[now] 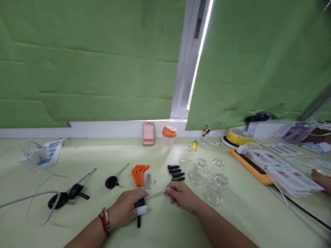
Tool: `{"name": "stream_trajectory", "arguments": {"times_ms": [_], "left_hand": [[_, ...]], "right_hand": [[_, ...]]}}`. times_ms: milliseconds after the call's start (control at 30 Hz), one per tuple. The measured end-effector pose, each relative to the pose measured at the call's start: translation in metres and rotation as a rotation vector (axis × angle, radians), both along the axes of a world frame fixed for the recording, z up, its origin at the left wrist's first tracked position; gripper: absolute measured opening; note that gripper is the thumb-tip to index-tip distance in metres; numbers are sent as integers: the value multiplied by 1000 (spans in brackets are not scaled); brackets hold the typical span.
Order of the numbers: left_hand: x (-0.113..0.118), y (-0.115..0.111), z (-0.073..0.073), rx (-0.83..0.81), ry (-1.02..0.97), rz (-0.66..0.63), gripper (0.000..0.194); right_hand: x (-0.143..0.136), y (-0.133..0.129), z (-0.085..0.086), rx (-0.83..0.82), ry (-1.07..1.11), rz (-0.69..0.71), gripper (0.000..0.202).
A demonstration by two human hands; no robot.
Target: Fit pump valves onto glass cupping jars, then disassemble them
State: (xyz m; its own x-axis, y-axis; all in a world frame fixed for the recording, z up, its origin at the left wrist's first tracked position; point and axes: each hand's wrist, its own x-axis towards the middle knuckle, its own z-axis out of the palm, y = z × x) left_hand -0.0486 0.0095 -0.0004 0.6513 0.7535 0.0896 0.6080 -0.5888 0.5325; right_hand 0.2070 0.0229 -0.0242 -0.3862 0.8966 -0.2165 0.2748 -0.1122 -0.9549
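My left hand (129,206) is closed round a black plastic part (139,220) with a thin metal rod (155,195) sticking out to the right. The fingers of my right hand (179,194) pinch the rod's far end. Beyond my hands lie several orange curved pieces (139,174), a few metal pins (147,181) and tiny pieces (154,181). Several black pieces (177,173) lie just past my right hand. To the left are a black part with a rod (111,182) and more black parts with rods (75,191).
Several clear glass vessels (212,193) stand right of my right hand. An orange-lidded cup (169,138) and a phone-like object (148,133) stand at the back. At right are an orange power strip (252,168), white trays (292,177) and another person's hand (321,181).
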Motion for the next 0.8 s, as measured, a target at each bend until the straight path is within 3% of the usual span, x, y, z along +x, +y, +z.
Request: {"name": "stream_trajectory", "arguments": {"times_ms": [267, 633, 800], "left_hand": [[0, 0, 0, 3, 7, 5, 24], [1, 0, 0, 5, 27, 7, 23], [0, 0, -1, 14, 51, 7, 24]], "right_hand": [[-2, -3, 8, 1, 89, -1, 25], [-1, -2, 3, -19, -24, 4, 24], [-1, 0, 0, 96, -59, 45, 27]]}}
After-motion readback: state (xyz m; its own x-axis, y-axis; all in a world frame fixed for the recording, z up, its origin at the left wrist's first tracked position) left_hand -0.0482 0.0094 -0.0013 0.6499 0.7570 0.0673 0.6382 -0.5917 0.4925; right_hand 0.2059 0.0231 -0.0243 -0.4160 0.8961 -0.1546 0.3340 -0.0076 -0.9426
